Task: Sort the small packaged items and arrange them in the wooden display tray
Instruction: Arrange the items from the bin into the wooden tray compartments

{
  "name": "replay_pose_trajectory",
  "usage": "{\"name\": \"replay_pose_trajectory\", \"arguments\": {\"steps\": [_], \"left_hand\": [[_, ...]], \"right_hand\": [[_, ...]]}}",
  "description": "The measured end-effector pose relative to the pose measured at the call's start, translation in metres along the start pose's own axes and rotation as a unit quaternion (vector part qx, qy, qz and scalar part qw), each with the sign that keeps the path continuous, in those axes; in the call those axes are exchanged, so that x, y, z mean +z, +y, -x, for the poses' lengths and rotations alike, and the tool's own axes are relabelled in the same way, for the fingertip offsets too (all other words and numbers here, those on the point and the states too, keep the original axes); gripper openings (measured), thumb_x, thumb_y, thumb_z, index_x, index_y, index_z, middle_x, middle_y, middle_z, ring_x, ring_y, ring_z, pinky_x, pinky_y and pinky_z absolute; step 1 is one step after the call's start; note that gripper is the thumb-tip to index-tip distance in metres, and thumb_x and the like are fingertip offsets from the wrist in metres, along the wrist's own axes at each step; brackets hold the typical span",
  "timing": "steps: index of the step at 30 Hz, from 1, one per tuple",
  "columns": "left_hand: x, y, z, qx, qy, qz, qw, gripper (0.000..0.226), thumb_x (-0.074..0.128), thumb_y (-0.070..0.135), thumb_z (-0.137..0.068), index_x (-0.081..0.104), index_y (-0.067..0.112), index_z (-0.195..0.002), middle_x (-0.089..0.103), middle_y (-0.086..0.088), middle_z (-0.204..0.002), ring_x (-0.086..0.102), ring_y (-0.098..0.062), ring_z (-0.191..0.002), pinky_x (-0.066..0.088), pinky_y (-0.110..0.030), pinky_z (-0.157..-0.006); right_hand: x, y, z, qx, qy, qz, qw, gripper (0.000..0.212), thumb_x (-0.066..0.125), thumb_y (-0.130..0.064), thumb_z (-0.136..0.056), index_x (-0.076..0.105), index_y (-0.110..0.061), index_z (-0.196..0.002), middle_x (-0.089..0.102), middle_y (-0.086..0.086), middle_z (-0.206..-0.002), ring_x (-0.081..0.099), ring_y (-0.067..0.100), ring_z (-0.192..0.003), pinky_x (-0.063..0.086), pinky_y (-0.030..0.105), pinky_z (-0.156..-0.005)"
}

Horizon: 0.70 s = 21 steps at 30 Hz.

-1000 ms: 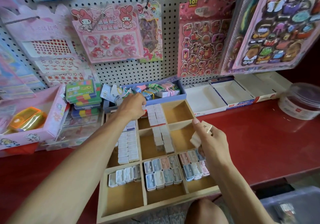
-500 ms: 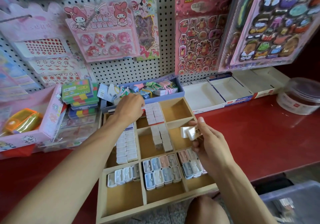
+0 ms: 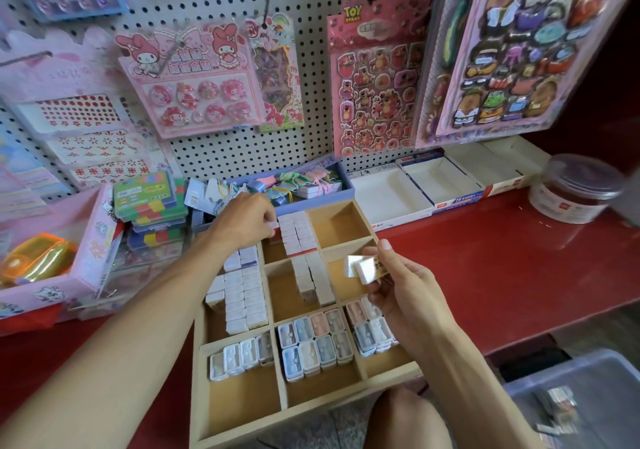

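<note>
A few small white packets [image 3: 362, 268] are pinched between the thumb and curled fingers of the right hand [image 3: 403, 287], held above the tray [image 3: 239, 410], over its right middle compartment. They are fanned, not squared, so one could be let slip if the pinch is loosened; it would probably drop among the pastel boxes [image 3: 369, 330] just below the palm, into the wrong sort.

The left hand [image 3: 244, 221] is reached to the tray's back row, its fingers curled down at the left edge of a packet column [image 3: 298, 232]. Whether a packet is gripped cannot be told, as the fingertips are hidden behind the knuckles. The column is packed tight and stands on edge, so a sideways push from these fingers could topple it toward the empty compartment [image 3: 341, 223] beyond it.

The white stacks [image 3: 242, 289] lie under the left forearm and could be brushed out of line if the arm is lowered. The tray overhangs the red counter [image 3: 502, 275] near the knee, so hard pressing at the front could tip it.
</note>
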<state>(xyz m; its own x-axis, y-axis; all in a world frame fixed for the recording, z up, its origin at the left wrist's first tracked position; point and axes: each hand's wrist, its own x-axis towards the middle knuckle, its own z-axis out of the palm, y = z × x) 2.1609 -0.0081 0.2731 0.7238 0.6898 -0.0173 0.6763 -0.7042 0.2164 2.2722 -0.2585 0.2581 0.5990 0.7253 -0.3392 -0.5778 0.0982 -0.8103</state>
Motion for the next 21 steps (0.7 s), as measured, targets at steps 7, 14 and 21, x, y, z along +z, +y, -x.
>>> {"name": "replay_pose_trajectory", "arguments": {"steps": [7,14,21], "left_hand": [[-0.034,0.051,0.07,0.024,0.052,0.33,0.942,0.008,0.071,0.028,-0.088,0.073,0.02,-0.09,0.073,0.0,-0.081,0.07,-0.016,-0.07,0.054,-0.027,-0.065],[-0.032,0.071,0.13,0.046,-0.026,0.493,0.868,0.026,0.08,0.009,-0.079,0.071,0.018,-0.101,0.071,-0.011,-0.088,0.071,-0.024,-0.072,0.059,-0.038,-0.067],[-0.063,0.049,0.155,0.01,0.025,0.508,0.861,0.021,0.065,-0.004,-0.088,0.072,0.013,-0.099,0.075,-0.004,-0.091,0.072,-0.015,-0.074,0.058,-0.022,-0.062]], "right_hand": [[0.011,-0.004,0.01,-0.046,-0.013,0.045,0.998,0.059,0.071,-0.043,-0.071,0.069,0.012,-0.093,0.046,0.012,-0.072,0.043,0.009,-0.051,0.038,0.021,-0.05],[0.035,-0.007,0.031,-0.075,-0.081,0.084,0.99,0.03,0.068,-0.032,-0.086,0.078,-0.005,-0.08,0.058,0.012,-0.07,0.053,0.012,-0.057,0.048,0.024,-0.057],[0.06,-0.008,0.05,-0.087,-0.144,0.221,0.961,0.026,0.071,-0.007,-0.091,0.069,-0.007,-0.117,0.071,0.021,-0.109,0.07,0.023,-0.079,0.06,0.036,-0.072]]}}
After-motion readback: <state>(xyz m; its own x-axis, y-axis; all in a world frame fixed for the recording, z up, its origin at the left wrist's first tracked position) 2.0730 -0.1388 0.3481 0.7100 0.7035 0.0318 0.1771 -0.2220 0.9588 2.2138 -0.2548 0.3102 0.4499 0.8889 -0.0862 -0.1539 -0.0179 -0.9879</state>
